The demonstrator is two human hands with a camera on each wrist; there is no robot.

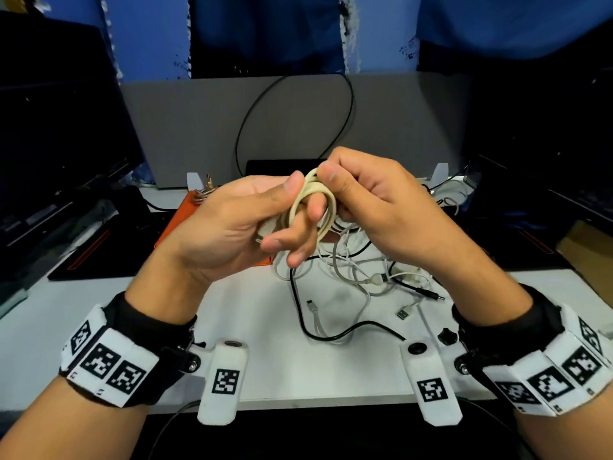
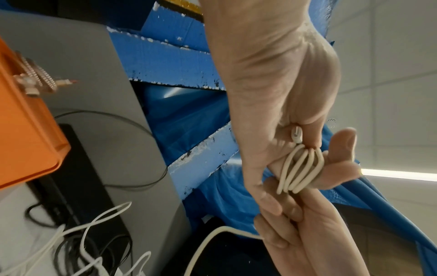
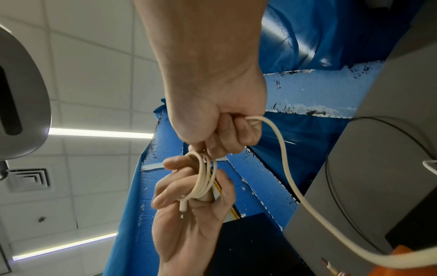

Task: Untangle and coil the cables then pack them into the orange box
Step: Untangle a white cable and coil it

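Both hands work one cream cable [image 1: 311, 207]: left hand [image 1: 232, 224] pinches the coil, so the right hand [image 1: 374, 207], gripping the free length, should feed even loops.

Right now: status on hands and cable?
Left hand holds cream cable coil around fingers. Right hand grips it, feeding tail. Orange box waiting. Tangled cables remain on desk.

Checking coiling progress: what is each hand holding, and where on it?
Left hand holds the cream cable by its coiled loops, wound round its fingers; right hand pinches the coil's top and grips the uncoiled tail.
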